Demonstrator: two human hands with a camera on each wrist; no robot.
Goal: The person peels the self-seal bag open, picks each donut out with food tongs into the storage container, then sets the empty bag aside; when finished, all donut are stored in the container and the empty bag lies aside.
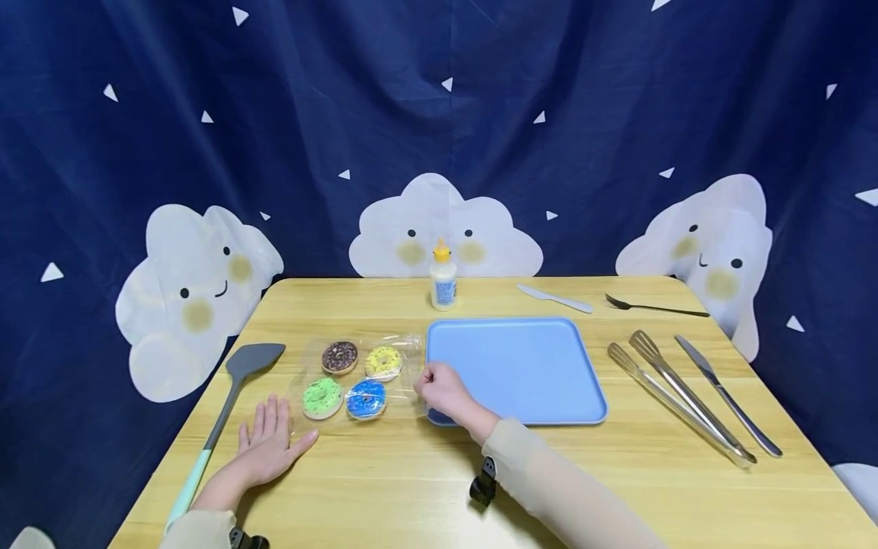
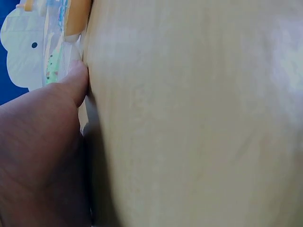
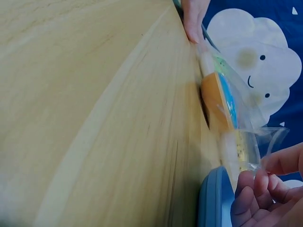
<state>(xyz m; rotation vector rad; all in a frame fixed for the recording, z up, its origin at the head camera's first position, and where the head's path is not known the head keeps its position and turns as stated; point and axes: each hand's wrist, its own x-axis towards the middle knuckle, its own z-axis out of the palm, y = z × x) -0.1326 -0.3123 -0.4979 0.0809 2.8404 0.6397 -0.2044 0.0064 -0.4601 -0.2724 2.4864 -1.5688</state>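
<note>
Four-sided and clear, a plastic bag (image 1: 402, 347) lies on the table with several toy donuts inside: chocolate (image 1: 339, 357), yellow (image 1: 383, 363), green (image 1: 322, 398) and blue (image 1: 366, 399). My right hand (image 1: 446, 390) pinches the bag's right edge between thumb and curled fingers, over the left rim of a blue tray (image 1: 521, 419). In the right wrist view the clear film (image 3: 273, 139) rises to those fingertips. My left hand (image 1: 267, 450) lies flat with spread fingers at the bag's lower left corner, the thumb near its edge.
A grey spatula (image 1: 255, 358) with a mint handle lies left of my left hand. Behind the tray stand a glue bottle (image 1: 443, 282), a light knife (image 1: 554, 297) and a black fork (image 1: 652, 307). Metal tongs (image 1: 679, 396) and a knife (image 1: 727, 395) lie at the right.
</note>
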